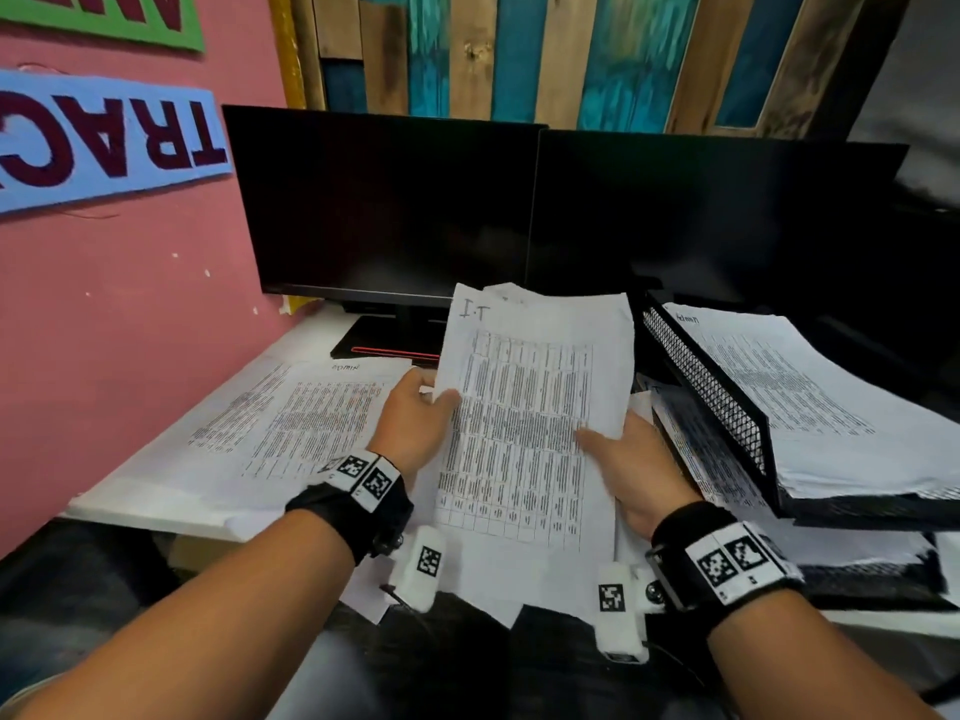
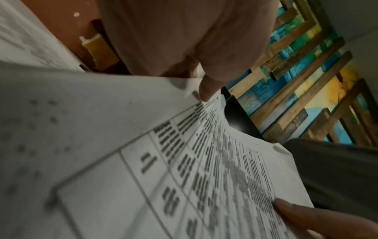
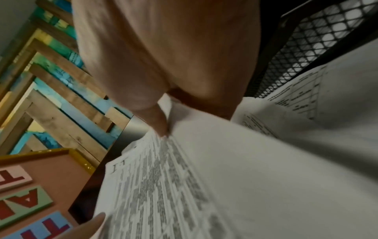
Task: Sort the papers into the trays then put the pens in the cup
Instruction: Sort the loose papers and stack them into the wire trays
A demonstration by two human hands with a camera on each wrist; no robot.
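- Pink wall and dark monitors (image 1: 395,210) back a white bench (image 1: 156,491).
- Left hand (image 1: 415,423) and right hand (image 1: 634,475) pinch the "I.T" sheet (image 1: 530,407).
- Best match its heading to the right mesh tray (image 1: 727,407).

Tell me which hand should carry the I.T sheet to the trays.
Probably the right. The right hand already pinches the I.T sheet at its right edge and sits next to the mesh trays. The left hand holds the far edge, on the side of the loose papers.
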